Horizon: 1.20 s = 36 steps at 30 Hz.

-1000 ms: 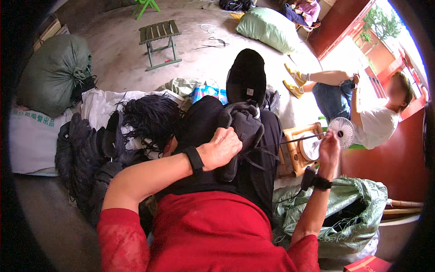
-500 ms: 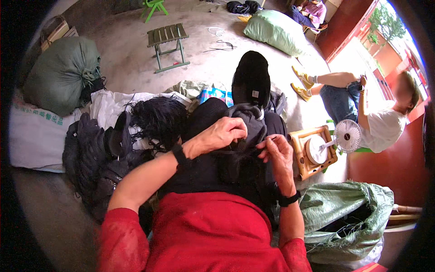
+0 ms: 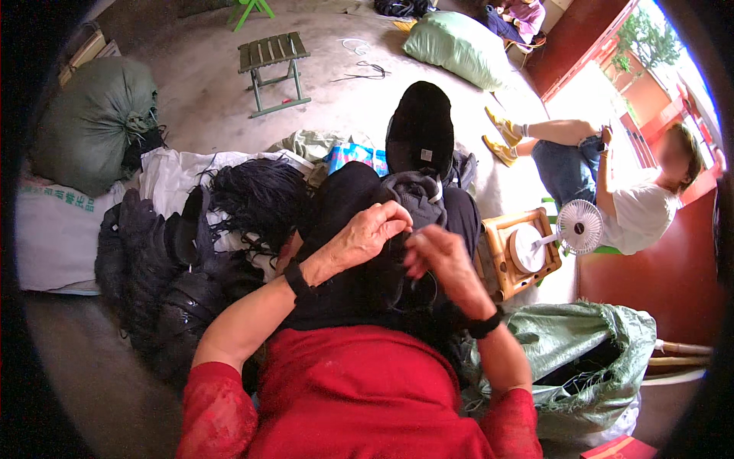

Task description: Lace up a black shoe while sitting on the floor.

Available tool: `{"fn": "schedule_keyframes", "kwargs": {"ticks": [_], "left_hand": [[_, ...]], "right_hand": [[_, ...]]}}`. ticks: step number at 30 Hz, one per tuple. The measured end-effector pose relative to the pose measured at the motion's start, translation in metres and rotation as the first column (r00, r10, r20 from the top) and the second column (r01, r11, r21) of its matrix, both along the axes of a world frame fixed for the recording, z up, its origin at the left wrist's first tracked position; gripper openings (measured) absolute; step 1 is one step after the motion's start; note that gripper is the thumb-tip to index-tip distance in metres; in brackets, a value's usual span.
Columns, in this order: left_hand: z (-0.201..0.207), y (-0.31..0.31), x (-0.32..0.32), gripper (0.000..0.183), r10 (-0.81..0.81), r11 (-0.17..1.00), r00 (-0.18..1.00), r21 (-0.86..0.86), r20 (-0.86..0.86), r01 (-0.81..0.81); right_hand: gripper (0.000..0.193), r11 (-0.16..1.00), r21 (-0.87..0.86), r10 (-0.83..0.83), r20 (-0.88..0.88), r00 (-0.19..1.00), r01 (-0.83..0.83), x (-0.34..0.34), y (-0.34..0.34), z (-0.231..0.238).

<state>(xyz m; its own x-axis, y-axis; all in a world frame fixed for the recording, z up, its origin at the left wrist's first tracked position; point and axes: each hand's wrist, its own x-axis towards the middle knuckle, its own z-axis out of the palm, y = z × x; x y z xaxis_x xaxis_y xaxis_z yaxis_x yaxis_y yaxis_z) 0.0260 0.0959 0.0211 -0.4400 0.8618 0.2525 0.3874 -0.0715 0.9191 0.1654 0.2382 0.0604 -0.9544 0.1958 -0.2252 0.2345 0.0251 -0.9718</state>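
On the lap, above the red garment point(image 3: 359, 398), a mass of black fabric point(image 3: 359, 260) was being worked by both hands. The left hand point(image 3: 367, 233) was laid over the top of the fabric, its fingers point(image 3: 394, 222) curled narrowly and pinched together at the tips on a fold of the dark material. A black band point(image 3: 297, 279) was worn on the left wrist. The right hand point(image 3: 440, 256) was held just beside the left, the two nearly touching; its fingers point(image 3: 417, 241) were bent inward and closed on the same fabric, though exactly what was gripped between them could not be told, since the cloth and any thread were equally dark. A black band point(image 3: 485, 325) was also seen on the right wrist.

Behind the hands a grey and black bundle point(image 3: 417, 195) and a black cap-shaped piece point(image 3: 420, 126) were stacked. To the left, a heap of black fringed material point(image 3: 256, 195) was spread over a white sack point(image 3: 53, 237). At the right, a small white fan point(image 3: 579, 226) was set on a low wooden stool point(image 3: 520, 249), near an open green sack point(image 3: 581, 352). Another person point(image 3: 619, 183) was seated on the floor further right. A green folding stool point(image 3: 274, 65) stood well apart on the concrete floor point(image 3: 199, 115).
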Motion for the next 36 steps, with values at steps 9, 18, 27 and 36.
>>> {"fn": "schedule_keyframes", "kwargs": {"ticks": [9,18,27,36], "left_hand": [[-0.014,0.007,0.000,0.015,-0.027,0.999,0.982,0.013,-0.187,0.030],[-0.004,-0.019,0.003,0.023,0.182,0.973,0.957,0.179,-0.226,-0.143],[-0.020,-0.047,0.028,0.109,0.042,0.985,0.872,-0.128,-0.487,-0.119],[-0.028,-0.011,0.035,0.124,0.086,0.968,0.812,-0.146,-0.577,-0.206]], "right_hand": [[0.018,0.280,0.598,-0.313,-0.682,0.661,0.751,0.242,0.268,0.239],[0.019,0.599,0.320,-0.533,-0.524,0.664,0.734,0.219,0.292,0.076],[0.026,0.933,0.068,0.325,0.261,0.909,-0.354,0.034,0.059,0.008],[0.022,0.986,-0.120,-0.121,-0.021,0.992,0.118,-0.007,0.048,0.062]]}}
